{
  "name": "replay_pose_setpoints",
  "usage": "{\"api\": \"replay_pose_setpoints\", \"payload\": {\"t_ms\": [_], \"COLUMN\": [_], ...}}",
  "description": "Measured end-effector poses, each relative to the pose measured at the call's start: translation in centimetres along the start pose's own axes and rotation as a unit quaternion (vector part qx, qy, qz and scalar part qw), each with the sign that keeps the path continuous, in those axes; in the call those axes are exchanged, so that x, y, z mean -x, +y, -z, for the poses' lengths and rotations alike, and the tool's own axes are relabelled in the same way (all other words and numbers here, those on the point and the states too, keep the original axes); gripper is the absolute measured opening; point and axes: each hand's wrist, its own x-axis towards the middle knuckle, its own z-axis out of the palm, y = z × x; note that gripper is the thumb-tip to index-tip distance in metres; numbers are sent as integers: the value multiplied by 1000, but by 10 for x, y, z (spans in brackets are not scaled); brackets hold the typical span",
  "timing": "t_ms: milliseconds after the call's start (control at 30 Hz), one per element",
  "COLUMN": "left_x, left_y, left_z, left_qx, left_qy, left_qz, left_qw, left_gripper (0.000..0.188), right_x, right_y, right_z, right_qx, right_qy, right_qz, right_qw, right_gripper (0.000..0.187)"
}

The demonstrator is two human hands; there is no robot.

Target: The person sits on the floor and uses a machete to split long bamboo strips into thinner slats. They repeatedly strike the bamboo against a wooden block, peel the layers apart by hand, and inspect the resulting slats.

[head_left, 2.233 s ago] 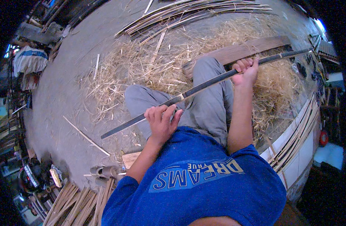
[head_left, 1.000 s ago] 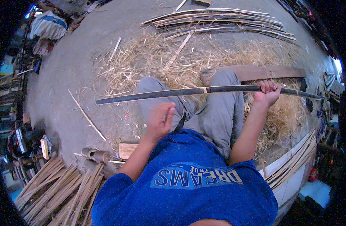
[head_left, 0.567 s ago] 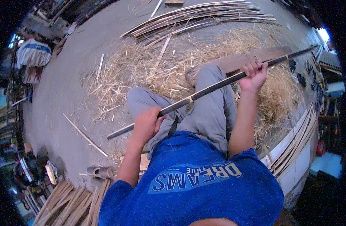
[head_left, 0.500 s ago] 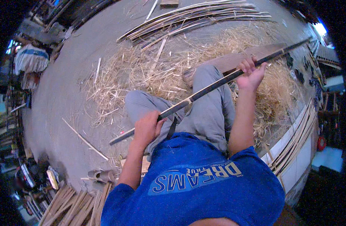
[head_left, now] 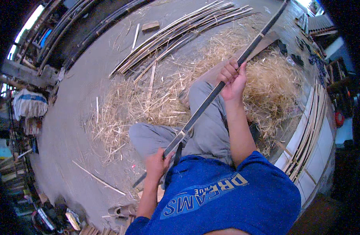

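One long, dark, pale-ringed bamboo strip (head_left: 205,104) slants above the grey-clad lap (head_left: 207,145), the left hand (head_left: 156,162) clasping it low, the right hand (head_left: 233,81) clasping it higher; its lower end juts over wide grey floor (head_left: 70,125). Curly straw-coloured shavings (head_left: 274,90) lie beyond the knees (head_left: 142,135).

One left hand (head_left: 155,164) and one right hand (head_left: 234,81) are counted, two in total. In them, one bamboo strip (head_left: 205,105) is seen. Two piles of thin strips are found: one floor pile (head_left: 176,39) and one ledge pile (head_left: 311,131). One wooden plank (head_left: 265,44), one wooden block (head_left: 150,26) and one sack (head_left: 30,105) are also counted.
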Motion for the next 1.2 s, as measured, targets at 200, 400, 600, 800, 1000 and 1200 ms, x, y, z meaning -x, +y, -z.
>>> {"api": "replay_pose_setpoints", "payload": {"t_ms": [200,400,600,800,1000,1200], "left_x": [0,-6,-9,-20,-31,-39], "left_y": [4,1,10,30,54,66], "left_z": [-4,10,9,-7,-5,-18], "left_qx": [28,185,185,164,197,281], "left_qy": [-71,-269,-261,-100,-82,-63], "left_qz": [-7,13,20,9,16,19], "left_qw": [997,945,947,981,977,958], "left_gripper": [36,42,38,33,35,36], "right_x": [1,7,7,9,-7,27], "right_y": [-2,-16,-23,-15,-38,-11], "right_z": [-2,-9,4,12,12,9], "right_qx": [18,47,77,177,221,318], "right_qy": [54,99,74,189,262,240], "right_qz": [21,33,19,69,56,-47], "right_qw": [998,993,994,963,938,916], "right_gripper": [38,32,31,30,33,60]}}
